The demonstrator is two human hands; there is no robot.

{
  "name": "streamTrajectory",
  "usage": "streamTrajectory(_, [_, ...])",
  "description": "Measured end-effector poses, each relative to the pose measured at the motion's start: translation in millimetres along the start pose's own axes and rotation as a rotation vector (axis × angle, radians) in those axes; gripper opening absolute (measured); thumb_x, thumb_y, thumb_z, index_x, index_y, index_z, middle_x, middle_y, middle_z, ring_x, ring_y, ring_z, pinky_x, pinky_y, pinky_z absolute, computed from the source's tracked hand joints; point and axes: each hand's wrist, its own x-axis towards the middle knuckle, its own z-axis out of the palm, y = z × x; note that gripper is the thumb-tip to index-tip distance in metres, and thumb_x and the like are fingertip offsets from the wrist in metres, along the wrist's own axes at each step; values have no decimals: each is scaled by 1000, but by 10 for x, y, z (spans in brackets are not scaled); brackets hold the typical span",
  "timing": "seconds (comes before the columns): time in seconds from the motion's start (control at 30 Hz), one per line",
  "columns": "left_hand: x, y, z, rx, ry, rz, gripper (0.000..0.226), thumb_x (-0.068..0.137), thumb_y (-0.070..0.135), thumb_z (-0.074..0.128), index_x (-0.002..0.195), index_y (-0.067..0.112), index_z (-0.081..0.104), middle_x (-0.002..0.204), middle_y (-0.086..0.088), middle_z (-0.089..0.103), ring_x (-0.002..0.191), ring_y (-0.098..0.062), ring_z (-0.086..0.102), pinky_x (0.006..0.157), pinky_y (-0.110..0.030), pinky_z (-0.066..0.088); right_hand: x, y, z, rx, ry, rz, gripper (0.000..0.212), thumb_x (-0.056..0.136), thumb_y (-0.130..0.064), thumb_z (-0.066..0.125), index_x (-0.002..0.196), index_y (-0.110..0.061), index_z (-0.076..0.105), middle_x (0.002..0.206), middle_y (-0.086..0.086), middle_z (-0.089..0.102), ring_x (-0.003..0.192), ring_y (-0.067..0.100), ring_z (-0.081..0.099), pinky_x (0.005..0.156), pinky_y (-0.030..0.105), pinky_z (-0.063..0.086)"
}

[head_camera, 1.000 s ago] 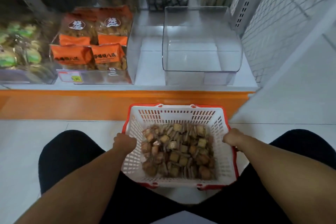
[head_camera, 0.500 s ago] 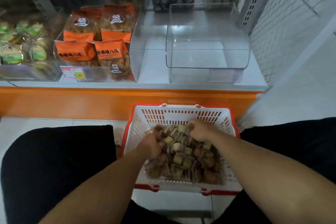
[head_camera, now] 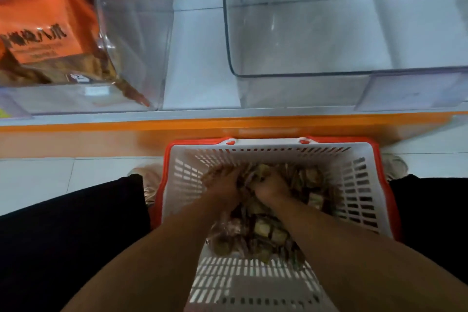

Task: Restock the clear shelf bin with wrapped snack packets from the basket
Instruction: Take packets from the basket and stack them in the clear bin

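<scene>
A white basket [head_camera: 354, 185] with a red rim stands on the floor between my knees. It holds a heap of small wrapped snack packets [head_camera: 268, 230], brown and tan. Both hands are down in the heap, side by side. My left hand [head_camera: 224, 186] has its fingers curled into the packets, and my right hand [head_camera: 272, 187] is closed round a bunch of them. Above the basket, on the shelf, sits the clear shelf bin [head_camera: 342, 33] with nothing in it. The picture is blurred by motion.
A second clear bin [head_camera: 131, 33] at the left holds orange snack bags [head_camera: 43, 40]. The shelf has an orange front edge [head_camera: 202, 126]. My black-clad legs flank the basket on white floor tiles [head_camera: 63, 172].
My hands went from the basket's sides into the heap and now grab packets. My head has moved closer to the shelf, so the bins look much larger.
</scene>
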Motion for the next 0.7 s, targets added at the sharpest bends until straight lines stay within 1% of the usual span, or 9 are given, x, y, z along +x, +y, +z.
streamTrajectory(0.07, [75,53,13,-8,-3,10,79,91,37,65,160,29,27,163,-9,33,150,-31,26,119,-33,13,41,-10,29,-22,-19,-55,46,96,-41,62,136,-18,57,140,6,59,127,32,55,105,35,45])
streamTrajectory(0.13, [128,90,32,-43,-34,1,82,87,30,67,159,29,29,160,-12,34,148,-33,30,119,-36,19,56,6,64,-32,-48,-114,51,99,-33,58,145,-15,47,140,10,57,127,33,55,99,32,43])
streamTrajectory(0.2, [156,94,52,-91,-35,-27,81,86,26,67,158,30,31,158,-14,36,146,-34,33,120,-39,25,42,-1,127,56,-88,-135,56,101,-21,55,152,-11,35,145,16,52,131,35,52,103,36,42])
streamTrajectory(0.27, [134,81,69,-140,-1,-39,78,85,22,70,156,28,37,157,-13,38,144,-33,36,119,-37,29,27,-23,183,132,-121,-118,58,102,-15,54,154,-8,30,149,19,46,134,36,48,108,38,40])
streamTrajectory(0.4, [23,19,54,-260,62,-4,66,84,11,72,147,19,53,149,-17,48,140,-34,42,115,-32,30,17,-36,162,193,-142,-85,56,97,-16,64,148,-10,42,143,16,53,130,32,53,104,34,43])
streamTrajectory(0.5, [-25,3,0,-294,52,-9,55,87,17,72,140,25,60,144,-12,55,134,-31,49,111,-33,38,-30,-16,36,242,-171,-45,53,96,-17,63,147,-19,47,143,10,55,126,32,56,106,40,48])
streamTrajectory(0.57, [-58,25,-79,-368,56,-29,37,92,22,66,129,28,66,136,-9,62,123,-27,57,98,-22,42,-91,8,-130,215,-203,-62,48,92,-13,65,138,-23,58,132,8,63,111,30,63,97,40,55])
streamTrajectory(0.63, [-126,79,-197,-482,7,-49,23,94,23,61,111,36,69,123,-6,68,108,-24,64,85,-15,46,-177,21,-354,135,-258,-157,36,88,-4,67,122,-16,68,119,12,70,95,24,65,83,31,57])
streamTrajectory(0.7, [-216,155,-329,-617,-45,-75,21,88,28,58,96,44,70,107,1,71,98,-19,67,84,-27,53,-300,-33,-611,100,-299,-239,29,85,-1,70,112,-13,72,112,13,73,89,21,69,79,30,58])
